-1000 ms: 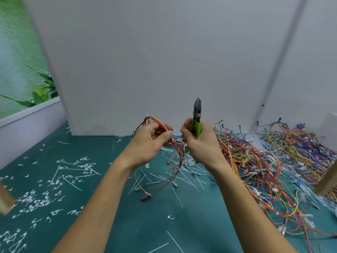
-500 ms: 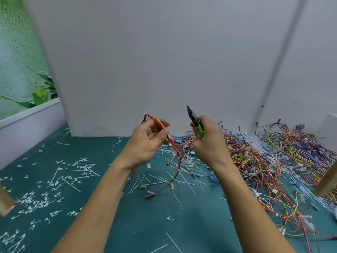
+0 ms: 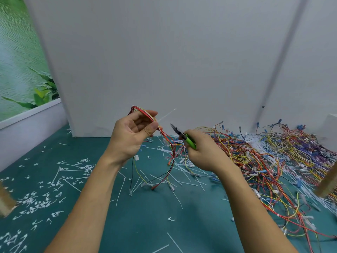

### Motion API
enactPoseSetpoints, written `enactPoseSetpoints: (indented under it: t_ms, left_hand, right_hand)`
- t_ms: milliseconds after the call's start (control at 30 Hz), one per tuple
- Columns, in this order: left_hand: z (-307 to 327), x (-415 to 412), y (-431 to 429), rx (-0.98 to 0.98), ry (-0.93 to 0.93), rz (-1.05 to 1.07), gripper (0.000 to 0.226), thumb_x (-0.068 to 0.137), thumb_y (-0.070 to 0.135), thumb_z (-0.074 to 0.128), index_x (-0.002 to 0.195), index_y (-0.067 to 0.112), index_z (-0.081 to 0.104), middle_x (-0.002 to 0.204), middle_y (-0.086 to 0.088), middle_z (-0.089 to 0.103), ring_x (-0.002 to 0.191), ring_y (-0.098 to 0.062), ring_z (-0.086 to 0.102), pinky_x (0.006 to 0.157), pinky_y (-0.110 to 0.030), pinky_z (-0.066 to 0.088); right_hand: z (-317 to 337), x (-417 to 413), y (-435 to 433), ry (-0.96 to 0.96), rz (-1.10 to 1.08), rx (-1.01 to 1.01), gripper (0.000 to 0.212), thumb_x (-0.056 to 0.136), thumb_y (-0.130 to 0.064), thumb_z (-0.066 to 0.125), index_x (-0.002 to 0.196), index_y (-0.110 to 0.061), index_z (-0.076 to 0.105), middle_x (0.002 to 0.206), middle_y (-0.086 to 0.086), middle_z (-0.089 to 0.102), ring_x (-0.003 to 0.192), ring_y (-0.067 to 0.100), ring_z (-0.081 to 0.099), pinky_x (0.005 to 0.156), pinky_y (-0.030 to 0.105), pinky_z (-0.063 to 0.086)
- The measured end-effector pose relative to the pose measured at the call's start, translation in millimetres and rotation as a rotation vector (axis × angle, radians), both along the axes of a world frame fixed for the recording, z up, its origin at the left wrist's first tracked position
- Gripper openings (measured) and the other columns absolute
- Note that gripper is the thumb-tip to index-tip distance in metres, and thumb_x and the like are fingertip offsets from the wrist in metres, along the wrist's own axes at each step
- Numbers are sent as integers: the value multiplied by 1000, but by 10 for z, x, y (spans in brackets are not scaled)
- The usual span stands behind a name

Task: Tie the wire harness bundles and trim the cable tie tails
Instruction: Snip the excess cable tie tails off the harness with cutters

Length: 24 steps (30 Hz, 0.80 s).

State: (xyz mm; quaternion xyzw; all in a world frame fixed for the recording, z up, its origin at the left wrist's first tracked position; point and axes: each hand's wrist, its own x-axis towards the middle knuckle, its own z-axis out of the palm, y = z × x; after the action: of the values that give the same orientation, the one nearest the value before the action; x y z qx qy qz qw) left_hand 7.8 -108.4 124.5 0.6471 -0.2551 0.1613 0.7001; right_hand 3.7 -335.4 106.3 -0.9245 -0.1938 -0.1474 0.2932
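My left hand (image 3: 132, 136) grips a folded wire bundle (image 3: 165, 139) of red, yellow and black wires, held up above the table. A white cable tie tail (image 3: 166, 114) sticks out up and to the right from the bundle near my thumb. My right hand (image 3: 204, 154) holds green-handled cutters (image 3: 184, 136), with the dark jaws pointing up-left toward the bundle, a short gap below the tail. The loose wire ends hang down to the green mat (image 3: 145, 225).
A big heap of coloured wire harnesses (image 3: 264, 161) covers the right of the mat. Loose white cable ties (image 3: 182, 176) lie in the middle, and cut tie tails (image 3: 40, 196) litter the left. White wall panels stand behind. Wooden pieces (image 3: 326, 181) sit at both side edges.
The cutters have swung from pointing upright to pointing left and have dropped lower. My left hand has risen slightly and turned the bundle, so that the tie tail shows.
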Motion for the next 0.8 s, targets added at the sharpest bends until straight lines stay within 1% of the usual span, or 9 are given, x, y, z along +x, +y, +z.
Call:
enactPoseSetpoints:
  t_ms: [67, 100, 133, 200, 233, 333, 567, 700, 800]
  left_hand:
    - [1, -9, -10, 1, 4, -11, 30, 80, 16, 74, 110, 18, 70, 95, 7, 74, 91, -11, 71, 78, -25, 59]
    - [2, -12, -18, 0, 5, -13, 30, 79, 16, 74, 109, 19, 71, 95, 7, 74, 91, -10, 70, 79, -24, 58]
    - [4, -17, -24, 1, 4, -13, 30, 79, 15, 75, 109, 19, 71, 95, 7, 74, 91, -10, 69, 79, -22, 57]
    - [6, -25, -34, 11, -2, -11, 30, 79, 16, 75, 107, 21, 72, 95, 6, 75, 91, -10, 69, 79, -21, 56]
    - [7, -27, -38, 18, -6, -11, 29, 79, 16, 75, 107, 22, 72, 96, 6, 75, 91, -10, 69, 79, -20, 56]
    - [7, -37, -36, 43, -22, -14, 29, 79, 17, 76, 107, 22, 72, 98, 5, 76, 91, -10, 70, 79, -20, 56]
    - [4, -25, -22, 78, -24, -16, 29, 80, 20, 77, 108, 21, 72, 102, 4, 76, 91, -11, 71, 80, -21, 56]
    - [9, -32, -28, 86, -25, -23, 27, 80, 20, 77, 107, 22, 72, 100, 5, 75, 89, -9, 69, 79, -20, 56]
    - [20, -44, -30, 94, -21, -16, 27, 80, 21, 77, 106, 23, 72, 99, 4, 76, 89, -10, 69, 81, -22, 57]
  right_hand:
    - [2, -19, 27, 26, 39, 32, 17, 100, -7, 54, 113, -12, 64, 93, 7, 62, 76, 21, 50, 58, 19, 34]
    - [1, -28, 40, 35, 59, 43, 17, 101, -9, 54, 113, -14, 65, 93, 7, 64, 75, 20, 52, 59, 19, 36]
    - [3, -37, 54, 47, 79, 47, 17, 102, -12, 53, 113, -15, 65, 93, 7, 64, 75, 20, 54, 62, 22, 39]
    - [1, -50, 76, 72, 120, 45, 13, 103, -14, 53, 110, -16, 64, 91, 7, 64, 77, 23, 55, 69, 34, 44]
    - [0, -55, 83, 79, 145, 52, 11, 104, -13, 53, 107, -17, 63, 89, 5, 63, 77, 22, 53, 69, 35, 43]
    - [10, -74, 92, 95, 190, 72, 15, 103, -12, 53, 102, -25, 60, 85, 0, 61, 71, 13, 47, 66, 33, 39]
    - [28, -97, 103, 138, 190, 101, 17, 102, -12, 52, 100, -27, 61, 85, 6, 62, 66, 13, 43, 59, 32, 35]
    - [49, -118, 111, 163, 185, 134, 22, 101, -10, 51, 89, -28, 57, 81, 7, 60, 66, 14, 45, 60, 33, 36]
    - [63, -132, 114, 163, 178, 214, 20, 102, -13, 53, 90, -28, 61, 74, -1, 59, 67, 16, 50, 63, 34, 40]
